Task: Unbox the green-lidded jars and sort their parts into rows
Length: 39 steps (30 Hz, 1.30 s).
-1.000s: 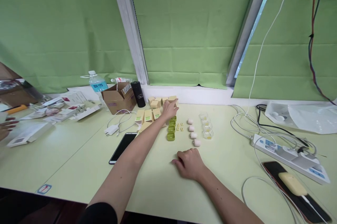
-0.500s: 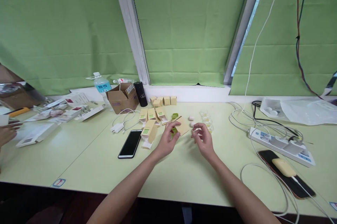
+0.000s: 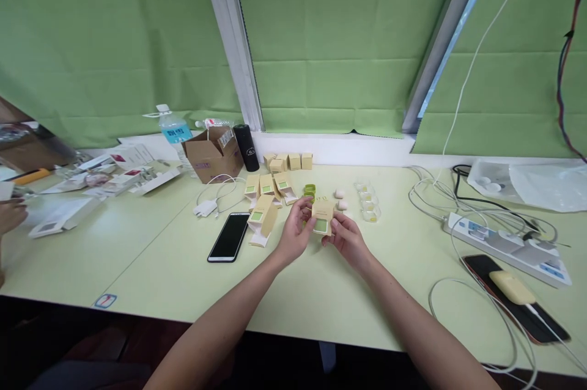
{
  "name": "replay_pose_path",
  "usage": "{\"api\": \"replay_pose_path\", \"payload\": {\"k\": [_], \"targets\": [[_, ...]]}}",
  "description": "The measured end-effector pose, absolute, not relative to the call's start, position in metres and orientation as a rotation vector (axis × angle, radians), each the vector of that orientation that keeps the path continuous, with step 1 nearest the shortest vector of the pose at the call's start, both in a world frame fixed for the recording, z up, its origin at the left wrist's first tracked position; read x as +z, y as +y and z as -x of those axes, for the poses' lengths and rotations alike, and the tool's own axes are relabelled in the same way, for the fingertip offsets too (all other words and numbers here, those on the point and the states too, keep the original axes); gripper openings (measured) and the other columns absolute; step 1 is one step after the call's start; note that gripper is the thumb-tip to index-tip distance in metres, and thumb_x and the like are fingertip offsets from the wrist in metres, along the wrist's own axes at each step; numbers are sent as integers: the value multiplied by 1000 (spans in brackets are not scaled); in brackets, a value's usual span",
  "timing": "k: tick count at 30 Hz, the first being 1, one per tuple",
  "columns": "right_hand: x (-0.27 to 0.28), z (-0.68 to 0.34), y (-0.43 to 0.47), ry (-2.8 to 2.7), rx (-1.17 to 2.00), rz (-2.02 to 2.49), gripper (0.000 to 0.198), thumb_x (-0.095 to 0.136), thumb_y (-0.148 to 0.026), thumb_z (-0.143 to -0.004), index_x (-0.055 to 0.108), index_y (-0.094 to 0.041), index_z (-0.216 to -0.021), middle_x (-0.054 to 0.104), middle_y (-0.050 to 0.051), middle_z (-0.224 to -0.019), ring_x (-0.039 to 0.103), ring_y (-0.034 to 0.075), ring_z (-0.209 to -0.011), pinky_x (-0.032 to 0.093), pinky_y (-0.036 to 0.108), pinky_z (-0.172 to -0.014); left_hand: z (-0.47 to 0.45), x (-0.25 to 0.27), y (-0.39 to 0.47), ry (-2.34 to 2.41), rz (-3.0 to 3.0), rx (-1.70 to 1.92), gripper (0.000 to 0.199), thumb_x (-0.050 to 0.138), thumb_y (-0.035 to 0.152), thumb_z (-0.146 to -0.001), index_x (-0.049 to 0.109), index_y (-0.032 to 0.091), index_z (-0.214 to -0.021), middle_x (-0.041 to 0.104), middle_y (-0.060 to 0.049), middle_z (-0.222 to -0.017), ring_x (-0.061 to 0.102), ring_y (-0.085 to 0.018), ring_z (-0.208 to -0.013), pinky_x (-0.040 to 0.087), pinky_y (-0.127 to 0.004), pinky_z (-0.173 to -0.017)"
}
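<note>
So the little beige carton with the green square on it (image 3: 322,216) is up in front of the person, above the near-middle of the table (image 3: 275,304), held between both hands. The left hand (image 3: 296,228) has its fingers pinched on the left edge, thumb on the front, and the right hand (image 3: 348,239) has its fingers curled round the right edge, so both are grasping the same carton.

Right behind it there's a row of green trays (image 3: 310,190), partly hidden by the left hand and carton. A bit to the right sit a couple of pale round pieces (image 3: 339,194), then a line of clear containers (image 3: 367,200).

Left of the hands are four beige boxes with open flaps, the nearest one (image 3: 263,214) just beside a black-screened phone (image 3: 228,237). Farther back, some small closed boxes (image 3: 294,161) are bunched near the wall, next to a black cylinder (image 3: 246,148) and an open cardboard box (image 3: 213,158), with a big water bottle (image 3: 175,132) behind that.

Way over right: a white power strip (image 3: 507,249) and tangled cables. At the far left edge you can see part of another person's hand (image 3: 11,216), near scattered white packaging (image 3: 68,219)
</note>
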State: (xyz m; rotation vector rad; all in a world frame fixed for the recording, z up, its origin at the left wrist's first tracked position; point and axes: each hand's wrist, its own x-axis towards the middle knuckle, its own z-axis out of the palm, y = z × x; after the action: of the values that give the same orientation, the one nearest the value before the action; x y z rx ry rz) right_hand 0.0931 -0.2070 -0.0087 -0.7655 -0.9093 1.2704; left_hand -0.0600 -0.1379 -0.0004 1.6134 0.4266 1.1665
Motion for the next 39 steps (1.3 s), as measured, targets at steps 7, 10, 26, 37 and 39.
{"api": "replay_pose_path", "payload": {"k": [7,10,26,37,39], "targets": [[-13,-95,-211,-996,1255,835,45,77,-54,-80,69,-23,-112,69,8,-110,65,20,-81,59,32,-61,65,-5,-133,419,-1588,1094,45,65,50,-93,55,20,-125,63,-10,-114,62,-21,-104,52,-33,-92],[-12,-96,-213,-1104,1229,929,54,78,-57,-77,66,-24,-118,66,9,-120,68,22,-84,62,39,-68,70,-4,-129,410,-1585,1059,50,69,50,-90,55,19,-127,63,-11,-115,63,-20,-101,53,-31,-86],[1,-102,-221,-1323,1104,1120,59,77,-54,-77,59,-22,-123,65,8,-108,61,22,-91,49,28,-63,85,2,-115,291,-1629,727,60,81,41,-79,61,20,-132,64,-14,-126,65,-29,-113,54,-37,-92],[1,-104,-222,-1361,934,1247,56,84,-41,-69,64,-26,-118,64,7,-118,61,23,-93,52,33,-71,86,16,-126,380,-1976,809,48,72,11,-71,66,25,-117,58,-10,-127,59,-28,-119,51,-37,-92],[1,-105,-221,-1336,940,1256,54,83,-42,-69,66,-26,-117,65,8,-119,61,23,-92,52,32,-68,86,16,-126,392,-1984,819,48,69,9,-70,65,25,-115,59,-9,-125,59,-27,-117,51,-36,-91]]}}
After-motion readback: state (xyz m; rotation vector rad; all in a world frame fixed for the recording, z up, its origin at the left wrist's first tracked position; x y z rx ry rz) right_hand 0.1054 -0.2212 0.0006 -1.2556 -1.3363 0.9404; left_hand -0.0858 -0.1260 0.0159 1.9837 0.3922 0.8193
